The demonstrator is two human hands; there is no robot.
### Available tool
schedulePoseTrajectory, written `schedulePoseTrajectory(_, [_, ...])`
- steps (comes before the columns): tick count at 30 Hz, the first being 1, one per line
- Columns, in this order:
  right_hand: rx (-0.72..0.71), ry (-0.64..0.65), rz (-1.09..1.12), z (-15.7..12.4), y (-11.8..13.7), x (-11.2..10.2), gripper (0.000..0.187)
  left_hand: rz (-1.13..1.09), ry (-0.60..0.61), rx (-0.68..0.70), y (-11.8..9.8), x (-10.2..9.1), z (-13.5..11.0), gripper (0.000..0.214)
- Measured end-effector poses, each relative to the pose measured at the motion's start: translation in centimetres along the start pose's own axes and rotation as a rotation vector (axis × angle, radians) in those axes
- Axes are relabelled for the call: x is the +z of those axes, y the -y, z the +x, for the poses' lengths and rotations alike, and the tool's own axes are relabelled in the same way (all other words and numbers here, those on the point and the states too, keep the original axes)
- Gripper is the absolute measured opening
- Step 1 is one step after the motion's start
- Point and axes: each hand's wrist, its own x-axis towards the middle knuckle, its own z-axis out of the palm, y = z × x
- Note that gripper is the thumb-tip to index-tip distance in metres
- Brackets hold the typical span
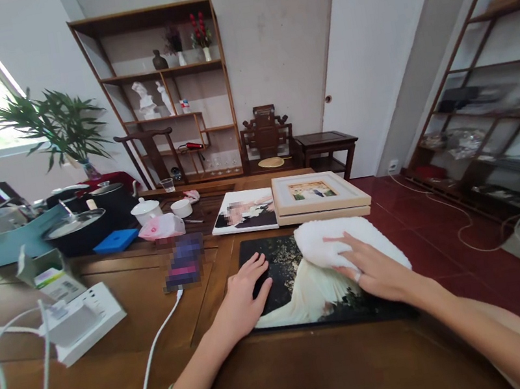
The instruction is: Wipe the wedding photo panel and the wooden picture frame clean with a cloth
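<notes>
A dark photo panel with a pale flowing gown on it lies flat near the table's front edge. My left hand rests on its left edge, fingers stretched out and apart, with nothing held. On the panel's upper right is a thick white towel. My right hand, with a ring on one finger, is on the towel's near side and grips it; part of its grip is hidden. Just behind the panel are a smaller photo print and a light-framed picture, which is stacked on another frame.
On the wooden table's left are a phone with a white cable, a power strip, an opened box, a blue box, a lidded pan and a white teapot. Shelves and chairs stand behind.
</notes>
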Motion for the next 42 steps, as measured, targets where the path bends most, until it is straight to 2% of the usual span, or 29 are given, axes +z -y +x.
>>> schedulePoseTrajectory(3, [-0.071, 0.004, -0.003, -3.6, 2.5, -0.5, 0.025, 0.0, -0.007, 0.011, 0.2, 0.2, 0.0, 0.034])
schedulePoseTrajectory(6, [-0.217, -0.025, -0.045, -6.9, 5.2, -1.2, 0.017, 0.004, -0.007, 0.014, 0.2, 0.2, 0.0, 0.033])
schedulePoseTrajectory(8, [-0.288, -0.044, -0.065, -8.3, 6.6, -1.6, 0.016, 0.011, 0.004, 0.015, 0.2, 0.1, -0.1, 0.034])
schedulePoseTrajectory(10, [-0.292, -0.05, -0.066, -8.8, 7.2, -1.8, 0.018, 0.019, 0.018, 0.016, 0.0, 0.0, -0.1, 0.034])
schedulePoseTrajectory(13, [-0.188, -0.049, -0.038, -7.8, 6.3, -1.5, 0.016, 0.027, 0.029, 0.016, -0.1, -0.1, -0.2, 0.034])
schedulePoseTrajectory(17, [-0.049, 0.018, 0.012, -3.3, 2.8, -0.8, 0.027, 0.032, 0.033, 0.017, 0.0, -0.2, -0.2, 0.034])
schedulePoseTrajectory(22, [0.023, -0.03, -0.025, 2.9, -0.8, 0.0, 0.033, 0.027, 0.016, 0.021, 0.1, -0.3, -0.2, 0.034])
schedulePoseTrajectory(25, [0.039, -0.059, -0.023, 4.2, -1.3, 0.6, 0.032, 0.021, -0.001, 0.015, 0.1, -0.3, -0.2, 0.037])
schedulePoseTrajectory(28, [0.021, -0.068, -0.023, 3.0, -0.3, 1.0, 0.028, 0.022, -0.006, 0.009, 0.1, -0.3, -0.1, 0.041])
schedulePoseTrajectory(31, [-0.04, -0.076, 0.004, 0.0, 2.2, 0.9, 0.023, 0.03, -0.005, 0.002, 0.1, -0.3, 0.0, 0.042])
schedulePoseTrajectory(35, [-0.187, -0.004, 0.055, -4.6, 6.4, -0.4, 0.016, 0.041, 0.012, -0.009, 0.0, -0.2, 0.0, 0.041])
schedulePoseTrajectory(37, [-0.259, 0.037, 0.069, -6.0, 7.8, -1.2, 0.021, 0.042, 0.023, -0.013, 0.0, -0.1, 0.0, 0.04])
schedulePoseTrajectory(39, [-0.267, 0.055, 0.092, -6.4, 8.1, -1.6, 0.023, 0.039, 0.024, -0.012, 0.1, -0.1, 0.0, 0.041])
schedulePoseTrajectory(42, [-0.171, 0.07, 0.106, -4.7, 6.8, -1.5, 0.019, 0.03, 0.019, -0.001, 0.1, -0.1, -0.1, 0.041])
